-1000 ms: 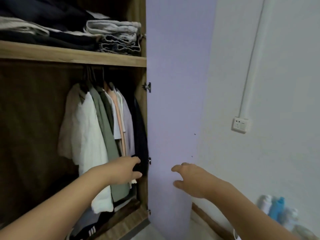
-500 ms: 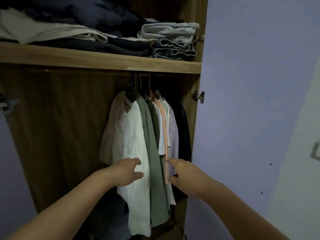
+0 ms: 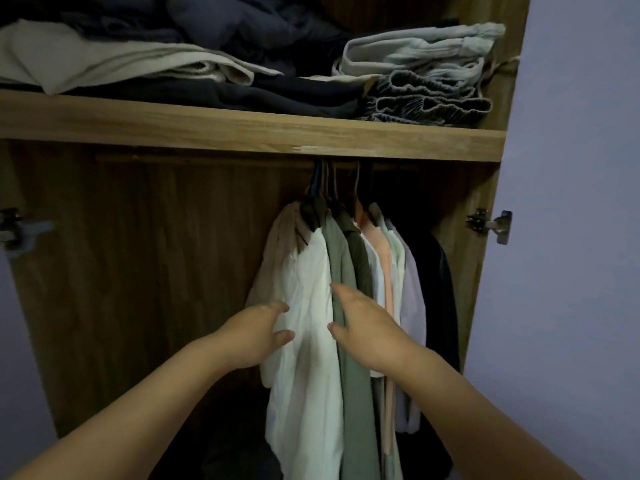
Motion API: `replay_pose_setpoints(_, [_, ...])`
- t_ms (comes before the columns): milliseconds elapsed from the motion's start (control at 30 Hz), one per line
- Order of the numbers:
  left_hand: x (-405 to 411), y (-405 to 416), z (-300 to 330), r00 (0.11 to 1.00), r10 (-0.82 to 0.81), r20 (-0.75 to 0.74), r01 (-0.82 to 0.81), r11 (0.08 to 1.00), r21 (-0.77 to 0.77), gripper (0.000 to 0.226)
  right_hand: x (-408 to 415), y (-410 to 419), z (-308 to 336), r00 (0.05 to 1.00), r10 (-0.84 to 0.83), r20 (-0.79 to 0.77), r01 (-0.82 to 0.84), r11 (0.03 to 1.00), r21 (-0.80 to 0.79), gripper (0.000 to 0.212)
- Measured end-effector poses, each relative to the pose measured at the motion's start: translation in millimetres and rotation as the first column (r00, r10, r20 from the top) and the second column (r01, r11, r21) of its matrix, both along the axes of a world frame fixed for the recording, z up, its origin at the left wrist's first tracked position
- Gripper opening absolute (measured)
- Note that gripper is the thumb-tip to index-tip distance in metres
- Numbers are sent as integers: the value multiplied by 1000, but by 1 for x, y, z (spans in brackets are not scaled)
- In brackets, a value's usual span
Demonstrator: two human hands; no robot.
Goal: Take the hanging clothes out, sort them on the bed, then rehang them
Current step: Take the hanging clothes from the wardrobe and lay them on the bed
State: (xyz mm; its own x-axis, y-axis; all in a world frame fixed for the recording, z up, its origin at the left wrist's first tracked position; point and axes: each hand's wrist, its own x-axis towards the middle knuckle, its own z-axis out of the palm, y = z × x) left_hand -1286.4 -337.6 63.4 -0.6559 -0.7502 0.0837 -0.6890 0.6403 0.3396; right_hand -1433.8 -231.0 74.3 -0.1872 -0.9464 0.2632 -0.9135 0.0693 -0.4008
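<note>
Both hands, left hand (image 3: pixel 258 336) and right hand (image 3: pixel 363 327), were open, fingers spread against the hanging shirts (image 3: pixel 311 289) bunched under the shelf (image 3: pixel 242 133). Light and limp, these looked best lifted by their hangers (image 3: pixel 329 192).

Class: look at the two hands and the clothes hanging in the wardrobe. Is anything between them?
Nothing visible. The left hand and right hand are open at the white shirt and green shirt, with the wardrobe doors open.
</note>
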Motion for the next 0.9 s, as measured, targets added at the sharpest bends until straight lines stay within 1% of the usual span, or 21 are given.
replay_pose_setpoints(233, [-19, -59, -4, 999, 3, -52, -4, 1000, -23, 57, -12, -71, -4, 999, 1, 41, 1, 999, -39, 71])
replay_pose_setpoints(367, [-30, -104, -2, 995, -34, -98, 29, 998, -49, 56, -12, -110, -3, 995, -58, 78, 65, 994, -87, 72])
replay_pose_setpoints(433, [-32, -129, 2, 991, -49, -126, 44, 998, -45, 56, -10, -128, -1, 993, -101, 57, 107, 989, -106, 72])
replay_pose_setpoints(500, [-31, -154, 7, 985, -48, -163, 41, 998, -44, 54, -8, -143, 1, 987, -155, 45, 161, 972, -172, 71])
replay_pose_setpoints(533, [-29, -166, 9, 980, -46, -191, 39, 998, -42, 52, -7, -150, 2, 981, -175, 78, 188, 958, -215, 70])
replay_pose_setpoints(600, [-27, -188, 12, 964, -36, -263, 31, 999, -23, 51, -4, -164, 5, 964, -172, 202, 225, 934, -279, 66])
replay_pose_setpoints(633, [-27, -197, 12, 953, -30, -300, 31, 1000, -3, 51, -3, -172, 6, 942, -143, 305, 235, 928, -289, 62])
replay_pose_setpoints(667, [-27, -205, 11, 941, -26, -338, 33, 999, 15, 50, -2, -180, 9, 897, -100, 430, 239, 929, -282, 57])
replay_pose_setpoints(733, [-27, -218, 11, 915, -17, -402, 37, 999, 41, 47, 2, -197, 15, 741, 3, 671, 235, 936, -263, 47])
replay_pose_setpoints(767, [-27, -222, 11, 901, -15, -433, 38, 998, 45, 45, 2, -206, 18, 668, 34, 743, 238, 937, -257, 44])
replay_pose_setpoints(800, [-28, -227, 11, 884, -12, -467, 37, 998, 46, 43, 3, -215, 19, 620, 49, 783, 247, 935, -255, 43])
replay_pose_setpoints(900, [-29, -238, 13, 830, 7, -557, 26, 998, 51, 37, 7, -240, 23, 519, 74, 852, 284, 925, -253, 37])
